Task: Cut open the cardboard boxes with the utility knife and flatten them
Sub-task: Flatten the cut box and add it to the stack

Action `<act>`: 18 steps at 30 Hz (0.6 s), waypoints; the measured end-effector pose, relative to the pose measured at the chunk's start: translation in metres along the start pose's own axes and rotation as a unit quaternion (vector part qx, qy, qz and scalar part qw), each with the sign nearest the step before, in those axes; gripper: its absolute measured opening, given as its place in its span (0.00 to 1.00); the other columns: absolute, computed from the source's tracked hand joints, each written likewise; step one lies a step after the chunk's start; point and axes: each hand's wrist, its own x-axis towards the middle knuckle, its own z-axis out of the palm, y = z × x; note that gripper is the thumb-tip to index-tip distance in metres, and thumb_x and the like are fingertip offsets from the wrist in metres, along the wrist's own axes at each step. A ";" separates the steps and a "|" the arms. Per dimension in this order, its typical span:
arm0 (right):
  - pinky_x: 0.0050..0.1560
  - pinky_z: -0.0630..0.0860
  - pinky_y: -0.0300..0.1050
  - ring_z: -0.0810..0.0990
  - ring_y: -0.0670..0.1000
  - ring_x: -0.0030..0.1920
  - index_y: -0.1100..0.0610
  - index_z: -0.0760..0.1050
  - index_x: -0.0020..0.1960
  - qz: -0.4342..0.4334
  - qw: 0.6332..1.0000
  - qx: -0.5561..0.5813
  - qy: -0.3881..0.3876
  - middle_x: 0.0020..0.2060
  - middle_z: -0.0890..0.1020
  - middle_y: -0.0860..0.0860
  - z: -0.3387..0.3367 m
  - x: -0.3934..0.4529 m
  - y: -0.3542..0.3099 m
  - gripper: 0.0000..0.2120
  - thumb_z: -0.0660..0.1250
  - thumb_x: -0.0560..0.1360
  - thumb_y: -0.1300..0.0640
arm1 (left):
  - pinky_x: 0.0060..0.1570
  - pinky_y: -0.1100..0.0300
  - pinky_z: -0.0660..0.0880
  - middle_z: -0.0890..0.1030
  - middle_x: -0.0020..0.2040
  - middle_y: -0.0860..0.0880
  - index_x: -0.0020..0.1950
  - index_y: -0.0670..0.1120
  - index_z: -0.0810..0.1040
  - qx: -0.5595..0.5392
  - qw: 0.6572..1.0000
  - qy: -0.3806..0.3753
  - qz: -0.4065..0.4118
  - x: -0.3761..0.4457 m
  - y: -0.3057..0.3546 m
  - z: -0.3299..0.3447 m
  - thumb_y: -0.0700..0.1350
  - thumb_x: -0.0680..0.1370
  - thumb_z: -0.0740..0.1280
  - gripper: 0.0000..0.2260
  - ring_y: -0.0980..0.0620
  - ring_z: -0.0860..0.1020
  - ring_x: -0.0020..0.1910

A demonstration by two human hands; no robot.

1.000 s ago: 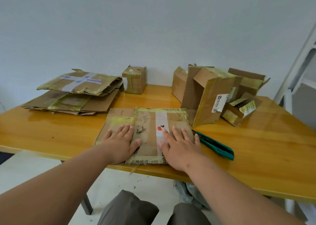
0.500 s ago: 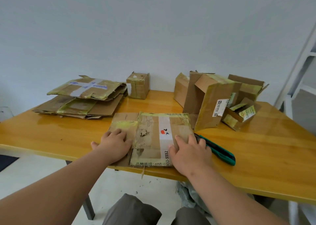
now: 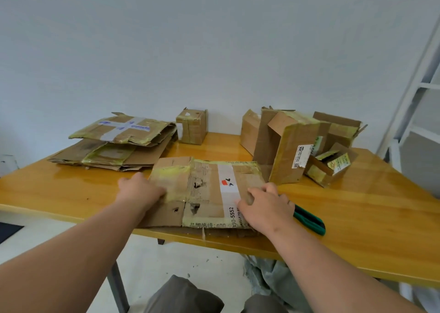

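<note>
1. Your left hand [image 3: 142, 191] grips the left edge of the flattened box [image 3: 204, 193], fingers curled around it, at the near edge of the table [image 3: 357, 229]; a stack of flattened cardboard [image 3: 119, 143] lies behind.
2. The box's white strip shows a red mark and, lower down, "-5552"; printing along its near edge reads "400".
3. Your right hand [image 3: 266, 208] rests on the box's right side, fingers bent, pinching its edge.
4. The green-handled utility knife [image 3: 309, 219] lies just right of that hand; uncut boxes [image 3: 290, 146] stand beyond.
</note>
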 end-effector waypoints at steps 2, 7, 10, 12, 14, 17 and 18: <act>0.68 0.63 0.55 0.66 0.58 0.67 0.43 0.66 0.74 -0.009 1.000 0.021 0.012 0.69 0.65 0.48 -0.003 -0.001 0.003 0.29 0.56 0.77 0.32 | 0.48 0.49 0.75 0.74 0.56 0.40 0.66 0.40 0.71 -0.105 0.993 -0.009 -0.049 -0.001 0.005 -0.010 0.48 0.75 0.72 0.24 0.42 0.75 0.50; 0.67 0.65 0.53 0.69 0.56 0.65 0.43 0.67 0.74 -0.029 0.998 0.043 0.039 0.68 0.66 0.48 -0.012 -0.005 0.006 0.30 0.59 0.76 0.31 | 0.53 0.40 0.76 0.77 0.49 0.38 0.54 0.41 0.72 -0.225 0.969 -0.058 -0.082 -0.002 0.013 -0.029 0.44 0.74 0.73 0.14 0.36 0.77 0.49; 0.68 0.66 0.52 0.69 0.56 0.64 0.44 0.67 0.73 -0.038 0.995 0.061 0.065 0.67 0.65 0.47 -0.016 -0.006 0.006 0.30 0.64 0.75 0.34 | 0.55 0.35 0.74 0.77 0.54 0.40 0.59 0.48 0.70 -0.258 0.963 -0.061 -0.042 -0.004 0.015 -0.037 0.43 0.75 0.72 0.16 0.37 0.76 0.52; 0.69 0.66 0.52 0.69 0.56 0.64 0.44 0.68 0.73 -0.045 0.993 0.078 0.077 0.67 0.65 0.47 -0.019 -0.007 0.004 0.29 0.65 0.75 0.35 | 0.54 0.35 0.74 0.77 0.55 0.41 0.60 0.49 0.69 -0.282 0.957 -0.070 -0.017 -0.006 0.015 -0.044 0.41 0.76 0.71 0.17 0.37 0.77 0.53; 0.69 0.67 0.52 0.69 0.55 0.64 0.44 0.68 0.72 -0.054 0.990 0.096 0.090 0.67 0.64 0.47 -0.021 -0.007 0.001 0.28 0.66 0.75 0.36 | 0.51 0.36 0.76 0.78 0.54 0.41 0.61 0.49 0.70 -0.309 0.948 -0.075 0.002 -0.007 0.015 -0.052 0.40 0.76 0.71 0.16 0.38 0.77 0.52; 0.70 0.69 0.52 0.69 0.54 0.67 0.48 0.67 0.73 -0.077 0.979 0.148 0.118 0.70 0.61 0.49 -0.023 -0.003 -0.009 0.28 0.66 0.76 0.40 | 0.42 0.45 0.77 0.79 0.51 0.42 0.60 0.49 0.72 -0.366 0.928 -0.060 0.021 -0.007 0.013 -0.068 0.38 0.77 0.69 0.14 0.39 0.79 0.48; 0.69 0.70 0.51 0.68 0.53 0.68 0.50 0.65 0.74 -0.081 0.973 0.178 0.125 0.71 0.59 0.49 -0.025 -0.001 -0.013 0.29 0.67 0.77 0.43 | 0.41 0.46 0.78 0.80 0.51 0.42 0.61 0.48 0.72 -0.386 0.921 -0.055 0.026 -0.005 0.011 -0.072 0.38 0.77 0.69 0.14 0.40 0.79 0.47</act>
